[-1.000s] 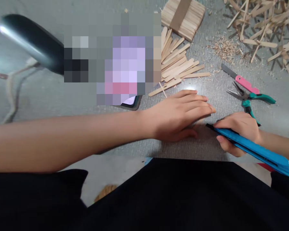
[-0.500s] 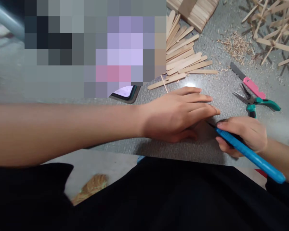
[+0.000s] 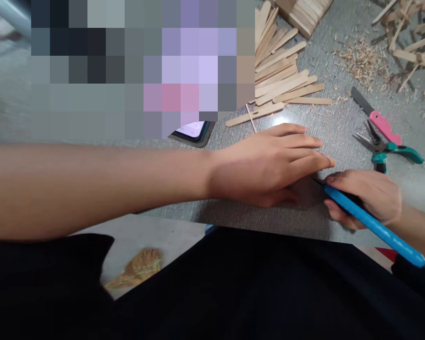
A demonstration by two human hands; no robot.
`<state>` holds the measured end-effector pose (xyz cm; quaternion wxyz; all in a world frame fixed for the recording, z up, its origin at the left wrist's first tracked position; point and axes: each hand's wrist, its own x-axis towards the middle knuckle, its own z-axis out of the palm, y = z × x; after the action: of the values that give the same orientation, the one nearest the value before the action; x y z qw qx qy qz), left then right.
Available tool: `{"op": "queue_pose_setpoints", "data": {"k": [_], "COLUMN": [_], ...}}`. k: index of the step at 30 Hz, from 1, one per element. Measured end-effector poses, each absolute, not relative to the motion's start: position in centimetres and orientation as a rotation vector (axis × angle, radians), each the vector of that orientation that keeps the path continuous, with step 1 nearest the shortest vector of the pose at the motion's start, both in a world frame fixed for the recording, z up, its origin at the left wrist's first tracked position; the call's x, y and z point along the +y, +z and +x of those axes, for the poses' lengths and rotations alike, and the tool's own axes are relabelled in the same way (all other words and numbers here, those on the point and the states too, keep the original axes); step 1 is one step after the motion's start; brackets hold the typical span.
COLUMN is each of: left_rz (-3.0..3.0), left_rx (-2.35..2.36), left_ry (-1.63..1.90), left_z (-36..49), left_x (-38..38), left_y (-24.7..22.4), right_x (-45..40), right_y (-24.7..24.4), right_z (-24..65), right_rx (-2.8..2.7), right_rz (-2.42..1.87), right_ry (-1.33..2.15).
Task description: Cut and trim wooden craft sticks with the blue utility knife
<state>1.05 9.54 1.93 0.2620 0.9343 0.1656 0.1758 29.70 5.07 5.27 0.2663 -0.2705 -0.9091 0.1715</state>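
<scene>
My left hand [image 3: 274, 163] lies palm down on the grey table, its fingers stretched toward the right and slightly apart. What may be under the palm is hidden. Gripped in my right hand [image 3: 370, 196] is a blue-handled craft knife [image 3: 378, 226], its long handle slanting down to the right. The dark tip of the knife points at the space beside my left fingers; what it touches there is too shadowed to make out.
Flat wooden craft sticks [image 3: 286, 87] are piled beyond my left hand, near a bundled stack [image 3: 306, 16]. Wood shavings [image 3: 364, 61], a pink-handled folding knife [image 3: 384, 127] and green-handled pliers [image 3: 405, 152] lie to the right. Assembled stick pieces [image 3: 416, 54] stand farther back. A phone [image 3: 194, 130] is partly blurred out.
The whole view has shifted a little, so the table items sit farther right and slightly higher. Both hands keep nearly the same pose, with the knife still held in the right.
</scene>
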Motion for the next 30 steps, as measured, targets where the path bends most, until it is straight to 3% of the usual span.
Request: {"op": "queue_pose_setpoints", "data": {"k": [18, 25, 30], "left_rz": [2.508, 2.329, 2.397], "left_rx": [0.448, 0.494, 0.477], "left_ry": [0.447, 0.753, 0.615], "left_z": [1.05, 0.59, 0.55], "left_x": [9.54, 9.67, 9.76], "left_y": [2.55, 2.23, 2.3], "right_x": [4.98, 5.17, 5.18], "right_y": [5.21, 5.05, 5.14], "right_z": [29.85, 29.81, 29.65], "right_rx": [-2.495, -2.485, -2.487], "right_rz": [-0.751, -0.738, -0.73], "right_ry": [0.476, 0.536, 0.519]}}
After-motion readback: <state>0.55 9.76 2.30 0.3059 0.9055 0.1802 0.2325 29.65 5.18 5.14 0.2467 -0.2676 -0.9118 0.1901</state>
